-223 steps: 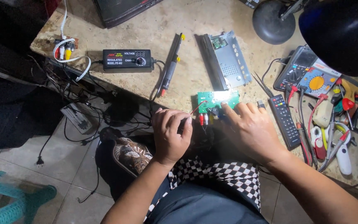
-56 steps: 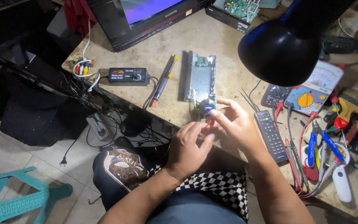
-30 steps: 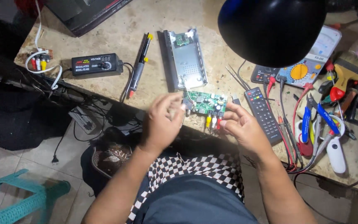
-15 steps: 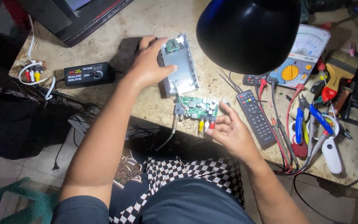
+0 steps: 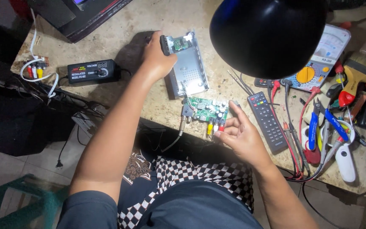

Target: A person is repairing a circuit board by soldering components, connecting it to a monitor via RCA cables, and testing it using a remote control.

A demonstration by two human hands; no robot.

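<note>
Speckled stone bench (image 5: 149,17), pretty cluttered, tiled floor below and a big black lamp shade (image 5: 267,36) hanging right over the work. Left hand (image 5: 157,57) is stretched out, fingers wrapped round the far corner of the open metal case (image 5: 189,70), probably to steady or drag it. Right hand (image 5: 242,135) sits at the bench edge, fingers loosely curled, fingertips touching the colored jacks of the green circuit board (image 5: 204,112) lying just below the case. Remote (image 5: 267,121), multimeter (image 5: 314,68) and pliers (image 5: 318,123) are on the right, power adapter (image 5: 92,71) on the left.
</note>
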